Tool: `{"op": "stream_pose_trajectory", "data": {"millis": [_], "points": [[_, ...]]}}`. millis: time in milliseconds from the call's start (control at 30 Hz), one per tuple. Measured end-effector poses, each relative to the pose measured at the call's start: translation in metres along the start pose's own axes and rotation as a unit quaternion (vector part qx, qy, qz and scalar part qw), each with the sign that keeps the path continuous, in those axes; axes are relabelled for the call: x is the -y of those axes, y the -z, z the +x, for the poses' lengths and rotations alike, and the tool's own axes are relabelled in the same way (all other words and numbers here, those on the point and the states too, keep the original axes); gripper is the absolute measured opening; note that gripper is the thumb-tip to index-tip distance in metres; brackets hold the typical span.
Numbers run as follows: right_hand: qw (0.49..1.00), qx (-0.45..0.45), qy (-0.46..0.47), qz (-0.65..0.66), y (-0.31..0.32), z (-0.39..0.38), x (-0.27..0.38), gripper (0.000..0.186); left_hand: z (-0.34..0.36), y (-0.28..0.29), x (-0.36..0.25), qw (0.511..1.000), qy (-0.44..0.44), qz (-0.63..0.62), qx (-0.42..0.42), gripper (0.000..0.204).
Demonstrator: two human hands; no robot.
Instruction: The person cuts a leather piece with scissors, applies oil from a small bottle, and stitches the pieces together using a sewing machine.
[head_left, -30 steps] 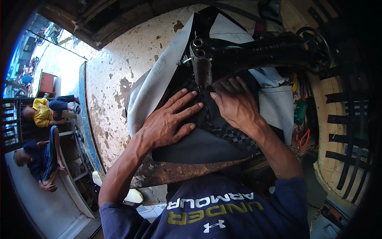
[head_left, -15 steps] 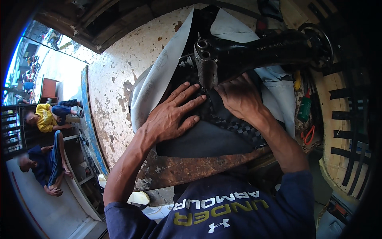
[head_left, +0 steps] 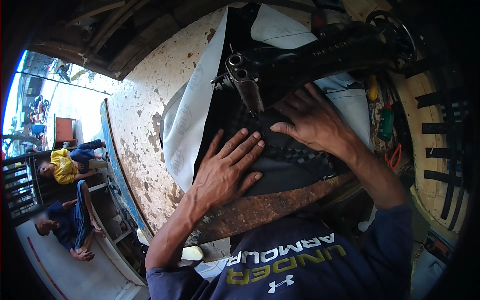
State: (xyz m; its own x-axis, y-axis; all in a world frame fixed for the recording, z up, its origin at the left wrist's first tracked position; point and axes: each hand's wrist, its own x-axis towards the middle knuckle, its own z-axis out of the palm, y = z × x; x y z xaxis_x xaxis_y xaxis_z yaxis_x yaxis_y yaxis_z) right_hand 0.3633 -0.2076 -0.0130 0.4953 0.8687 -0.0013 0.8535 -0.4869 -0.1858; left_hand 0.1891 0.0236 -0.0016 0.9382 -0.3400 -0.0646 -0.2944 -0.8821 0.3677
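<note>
A black sewing machine (head_left: 300,62) stands over black sheet material (head_left: 287,175) that has a checkered strip (head_left: 295,154) and a pale backing (head_left: 192,120) folded up at the left. My left hand (head_left: 224,167) lies flat on the material, fingers apart, its fingertips just short of the machine's needle end. On the other side of the needle, my right hand (head_left: 317,122) rests on the material with its thumb stretched out. Its fingers reach toward the space beneath the machine's arm and are partly shaded. The needle tip itself is hard to make out.
The worn table (head_left: 137,130) has a rusty brown front edge. At the right are a green bottle (head_left: 385,124), orange-handled scissors (head_left: 395,156) and a wooden panel with black straps (head_left: 437,150). Two people sit at the left, one in a yellow top (head_left: 64,167).
My right hand has gone from curled fingers to a flatter, spread pose. My left hand still lies flat, slightly nearer to me. The whole view has shifted a little.
</note>
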Motion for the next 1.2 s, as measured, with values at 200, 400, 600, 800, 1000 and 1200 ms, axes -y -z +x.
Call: {"op": "stream_pose_trajectory", "data": {"millis": [200, 400, 600, 800, 1000, 1200], "points": [[0.999, 0.036, 0.005, 0.006, -0.002, 0.002, -0.01, 0.074, -0.005, -0.003, -0.002, 0.999, 0.017, -0.005, 0.028, 0.064], [0.999, 0.042, -0.002, 0.011, 0.002, 0.004, -0.01, 0.07, -0.002, -0.002, -0.003, 1.0, 0.02, -0.01, 0.014, 0.065], [0.999, 0.031, 0.02, -0.011, 0.003, 0.01, -0.013, 0.07, -0.001, -0.002, 0.004, 0.999, 0.024, -0.026, 0.01, 0.064], [1.0, 0.01, 0.022, -0.009, -0.004, 0.016, -0.018, 0.069, 0.003, 0.0, 0.012, 1.0, 0.019, -0.016, 0.009, 0.064], [0.998, 0.047, 0.0, 0.03, 0.005, 0.025, -0.023, 0.068, 0.01, 0.0, 0.014, 0.999, 0.023, -0.024, -0.002, 0.064], [0.987, 0.124, -0.072, 0.078, 0.017, 0.036, -0.016, 0.066, 0.012, 0.002, 0.023, 1.0, 0.013, -0.02, -0.002, 0.064]]}}
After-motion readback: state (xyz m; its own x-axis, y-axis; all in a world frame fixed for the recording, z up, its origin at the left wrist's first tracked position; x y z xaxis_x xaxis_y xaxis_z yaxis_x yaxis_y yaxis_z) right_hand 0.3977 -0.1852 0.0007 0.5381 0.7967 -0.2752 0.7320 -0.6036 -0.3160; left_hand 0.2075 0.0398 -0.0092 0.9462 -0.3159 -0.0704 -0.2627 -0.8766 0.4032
